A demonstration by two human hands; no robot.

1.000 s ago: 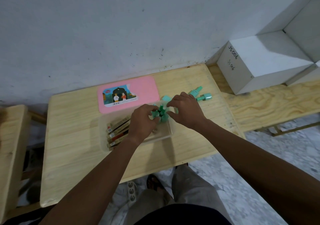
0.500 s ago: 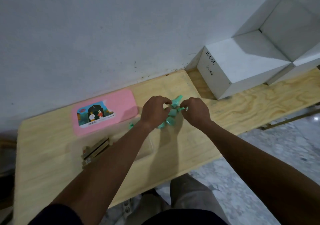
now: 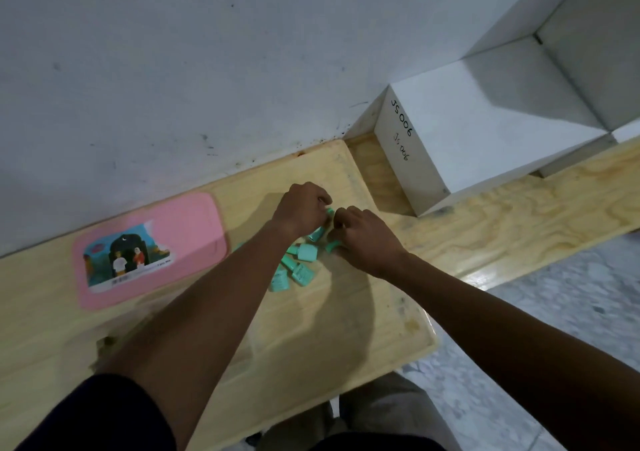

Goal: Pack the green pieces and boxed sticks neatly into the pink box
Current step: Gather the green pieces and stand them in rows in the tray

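On table (image 3: 311, 329), green pieces (image 3: 304, 252) are being gathered | one is being pinched by left hand (image 3: 304, 208), another by right hand (image 3: 367, 239) | best aligned side-by-side before boxing.

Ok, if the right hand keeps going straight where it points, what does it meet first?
Probably the green piece poking out by the left hand, then that hand itself. The right hand points up-left at them, almost touching, though depth is unclear.

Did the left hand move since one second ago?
Yes. Against the pink lid, the left hand went right and toward the wall, out past the lid's right end.
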